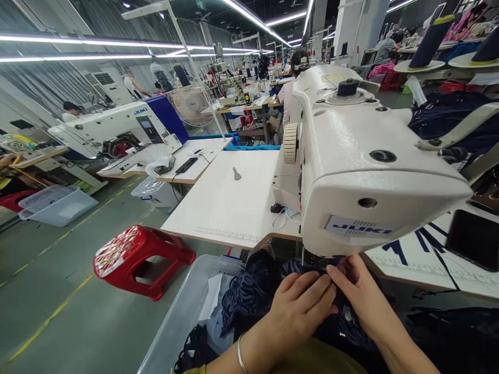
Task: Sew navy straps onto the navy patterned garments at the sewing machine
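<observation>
A white JUKI sewing machine (362, 171) stands right in front of me, its head above my hands. Bunched navy fabric (249, 291) with looped strips spills from a clear plastic bin (175, 311) and lies under my hands. My left hand (302, 306), a bangle on its wrist, has its fingers curled together over the navy fabric just below the machine head. Close beside it, my right hand (353, 280) pinches the fabric between thumb and fingers near the needle area. The machine head and my fingers hide the needle and the exact edge held.
A white worktable (226, 202) with a printed ruler extends left, bearing a small grey tool (236, 174). Right are dark strips (424, 241) and a black phone (473, 239). A red stool (144, 259) stands on the floor. Another JUKI machine (120, 132) and a fan (191, 104) stand behind.
</observation>
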Tool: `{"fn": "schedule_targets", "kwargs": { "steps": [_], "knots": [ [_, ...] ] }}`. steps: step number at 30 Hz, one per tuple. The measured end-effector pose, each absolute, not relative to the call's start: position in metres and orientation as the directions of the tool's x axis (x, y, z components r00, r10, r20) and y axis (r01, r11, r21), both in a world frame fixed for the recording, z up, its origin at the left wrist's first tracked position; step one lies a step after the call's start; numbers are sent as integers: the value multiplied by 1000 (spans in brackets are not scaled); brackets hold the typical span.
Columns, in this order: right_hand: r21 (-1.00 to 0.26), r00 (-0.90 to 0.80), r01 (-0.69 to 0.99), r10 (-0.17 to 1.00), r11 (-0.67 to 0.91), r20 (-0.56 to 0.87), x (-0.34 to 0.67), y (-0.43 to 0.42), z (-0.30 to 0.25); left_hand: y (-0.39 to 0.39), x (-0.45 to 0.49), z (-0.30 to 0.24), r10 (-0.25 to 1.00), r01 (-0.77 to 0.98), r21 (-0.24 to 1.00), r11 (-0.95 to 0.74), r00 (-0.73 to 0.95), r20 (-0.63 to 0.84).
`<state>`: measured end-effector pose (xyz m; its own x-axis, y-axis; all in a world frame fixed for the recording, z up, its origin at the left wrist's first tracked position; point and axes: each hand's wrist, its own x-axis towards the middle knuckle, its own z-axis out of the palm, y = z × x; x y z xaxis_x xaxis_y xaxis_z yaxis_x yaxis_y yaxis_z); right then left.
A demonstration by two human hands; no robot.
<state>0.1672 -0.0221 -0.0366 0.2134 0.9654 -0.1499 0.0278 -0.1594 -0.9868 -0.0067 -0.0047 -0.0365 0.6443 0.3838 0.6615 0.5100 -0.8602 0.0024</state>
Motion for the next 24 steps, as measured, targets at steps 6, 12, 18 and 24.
{"fn": "schedule_targets", "kwargs": {
  "steps": [6, 12, 18, 24],
  "knots": [
    [-992, 240, 28, 964, -127, -117, 174, -15, -40, -6, -10, -41, 449, 556, -6, -831, 678, 582],
    [-933, 253, 350, 968, -84, 7, 188, 5, -35, -6, -1, -28, 487, 614, -1, -789, 627, 608],
    [-800, 143, 596, 972, 66, 187, 193, 23, -31, -6, 6, -15, 565, 664, 51, -746, 590, 577],
    [-741, 143, 649, 930, 171, 340, 195, 33, -39, -5, 7, -15, 583, 681, 56, -730, 579, 570]
  ]
}}
